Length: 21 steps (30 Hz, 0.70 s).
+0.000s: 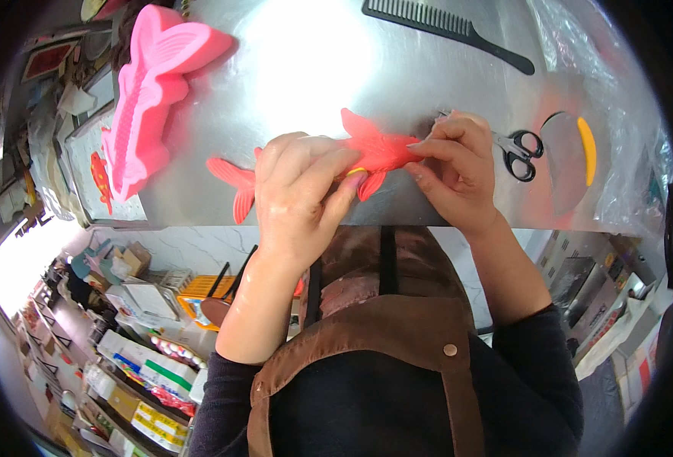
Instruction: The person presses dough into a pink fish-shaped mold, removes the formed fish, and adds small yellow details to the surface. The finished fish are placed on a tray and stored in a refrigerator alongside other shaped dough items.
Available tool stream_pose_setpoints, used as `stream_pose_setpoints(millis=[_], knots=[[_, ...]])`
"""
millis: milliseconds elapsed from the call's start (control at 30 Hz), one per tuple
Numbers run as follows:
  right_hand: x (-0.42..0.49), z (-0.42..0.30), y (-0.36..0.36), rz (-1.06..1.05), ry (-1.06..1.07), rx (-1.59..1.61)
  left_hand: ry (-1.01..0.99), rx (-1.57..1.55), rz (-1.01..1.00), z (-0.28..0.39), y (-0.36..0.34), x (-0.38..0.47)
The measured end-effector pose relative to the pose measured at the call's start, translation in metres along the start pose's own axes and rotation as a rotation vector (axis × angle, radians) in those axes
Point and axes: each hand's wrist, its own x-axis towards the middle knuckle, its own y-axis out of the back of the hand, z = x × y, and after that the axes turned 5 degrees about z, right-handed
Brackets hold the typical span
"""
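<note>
A red fish figure [379,149] with spread fins and a forked tail lies across my two hands above the steel table [222,108]. My left hand [299,188] is closed over the middle of its body, and the tail sticks out on the left. A small yellow patch shows beside the left thumb. At the head end, my right hand [456,171] pinches the snout between thumb and fingers. Whether those fingers hold anything else is hidden. Just right of this hand lie black-handled scissors [520,153], their blades partly behind it.
A pink fish-shaped mould [154,91] stands at the left, beside a small red and yellow fish [101,183] on a pale tray [128,208]. A black comb [450,31] lies at the back. On the right are a clear scraper with a yellow edge [588,151] and plastic sheeting [622,114].
</note>
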Motion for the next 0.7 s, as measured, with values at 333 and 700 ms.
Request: stream_pose_setpoints(millis=[333, 700], knots=[[0.014, 0.0, -0.014, -0.101, 0.067, -0.024, -0.027, 0.021, -0.129, -0.001, -0.008, 0.011], [0.02, 0.01, -0.019, -0.041, 0.151, 0.026, -0.212, 0.153, -0.103, -0.001, -0.014, 0.016]])
